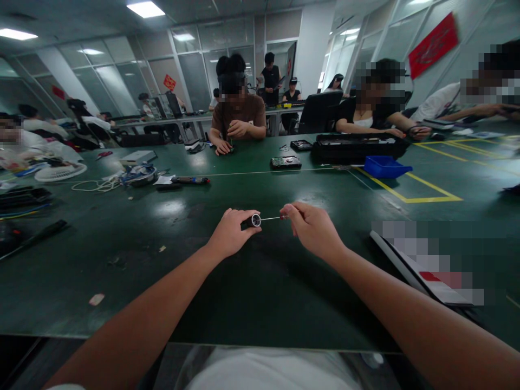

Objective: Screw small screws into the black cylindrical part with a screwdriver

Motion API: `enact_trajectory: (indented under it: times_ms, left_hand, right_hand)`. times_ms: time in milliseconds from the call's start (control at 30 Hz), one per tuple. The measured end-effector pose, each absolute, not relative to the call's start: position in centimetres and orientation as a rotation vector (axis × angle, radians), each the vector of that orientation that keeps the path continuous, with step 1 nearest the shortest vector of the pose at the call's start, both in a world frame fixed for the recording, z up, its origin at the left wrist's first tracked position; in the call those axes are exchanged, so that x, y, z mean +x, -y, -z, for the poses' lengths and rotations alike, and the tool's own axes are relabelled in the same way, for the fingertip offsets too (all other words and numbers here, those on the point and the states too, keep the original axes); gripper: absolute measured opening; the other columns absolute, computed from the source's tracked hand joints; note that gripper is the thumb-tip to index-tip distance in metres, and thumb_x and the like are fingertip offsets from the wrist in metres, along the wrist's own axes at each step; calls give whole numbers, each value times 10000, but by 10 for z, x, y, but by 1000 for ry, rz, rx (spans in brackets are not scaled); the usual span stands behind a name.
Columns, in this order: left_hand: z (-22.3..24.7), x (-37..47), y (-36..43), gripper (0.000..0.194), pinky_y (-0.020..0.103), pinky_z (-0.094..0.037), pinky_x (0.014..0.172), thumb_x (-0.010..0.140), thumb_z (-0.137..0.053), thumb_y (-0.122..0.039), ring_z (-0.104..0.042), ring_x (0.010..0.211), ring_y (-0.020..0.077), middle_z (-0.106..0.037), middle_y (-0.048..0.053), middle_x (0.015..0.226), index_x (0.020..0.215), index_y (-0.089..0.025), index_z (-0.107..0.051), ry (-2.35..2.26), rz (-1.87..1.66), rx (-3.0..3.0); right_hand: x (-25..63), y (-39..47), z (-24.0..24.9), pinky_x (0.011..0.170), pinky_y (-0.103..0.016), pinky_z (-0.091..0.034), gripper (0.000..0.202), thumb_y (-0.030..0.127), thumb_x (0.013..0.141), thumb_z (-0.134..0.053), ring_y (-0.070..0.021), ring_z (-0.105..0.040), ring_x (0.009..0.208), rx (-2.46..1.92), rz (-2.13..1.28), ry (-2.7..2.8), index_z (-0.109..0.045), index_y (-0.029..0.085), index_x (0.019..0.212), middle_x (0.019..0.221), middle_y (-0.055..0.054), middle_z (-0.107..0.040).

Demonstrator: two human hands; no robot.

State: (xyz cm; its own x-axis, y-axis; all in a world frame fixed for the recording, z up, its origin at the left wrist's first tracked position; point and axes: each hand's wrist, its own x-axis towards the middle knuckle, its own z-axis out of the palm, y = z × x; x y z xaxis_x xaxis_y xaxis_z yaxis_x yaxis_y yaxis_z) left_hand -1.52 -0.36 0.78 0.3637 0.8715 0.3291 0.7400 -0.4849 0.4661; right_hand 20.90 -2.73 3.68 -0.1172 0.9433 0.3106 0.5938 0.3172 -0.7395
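Note:
My left hand [231, 233] is closed around a short black cylinder [255, 220] with a pale ring at its end, which faces right. My right hand [316, 227] is closed on a thin screwdriver [270, 219]. Its slim metal shaft lies level, and its tip meets the cylinder's ringed end; whether it goes inside I cannot tell. A bit of red handle shows at my right fingertips, the rest covered by the fingers. Both hands are above the green tabletop [244, 303].
A flat, pale-edged item [406, 265], partly blurred out, lies by my right forearm. Ahead are an open hard drive [286, 162], a blue bin [385, 167] and a long black housing [357, 147]. Left are tools [189, 181] and coiled cables [138, 176]. Co-workers sit opposite.

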Motion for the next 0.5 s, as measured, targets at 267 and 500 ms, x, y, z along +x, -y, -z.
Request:
enact_trajectory:
  times_ms: [267, 500]
  left_hand:
    - [-9, -16, 5, 367, 472, -408, 1039, 866, -709, -349, -617, 1033, 243, -717, 36, 1117, 1221, -272, -664, -1457, -814, 2389]
    - [-9, -13, 5, 371, 508, -360, 1088, 866, -709, -349, -618, 1040, 248, -717, 36, 1134, 1223, -262, -659, -1428, -769, 2386]
  right_hand:
    - [208, 29, -32, 657, -336, -453, 281, 363, 961, -471, -210, -641, 748, -1247, -593, 1831, -580, 218, 1175, 830, -43, -680]
    - [207, 28, -29, 613, -333, -437, 287, 371, 979, -413, -187, -598, 656, -1254, -624, 1746, -563, 228, 1178, 770, -19, -645]
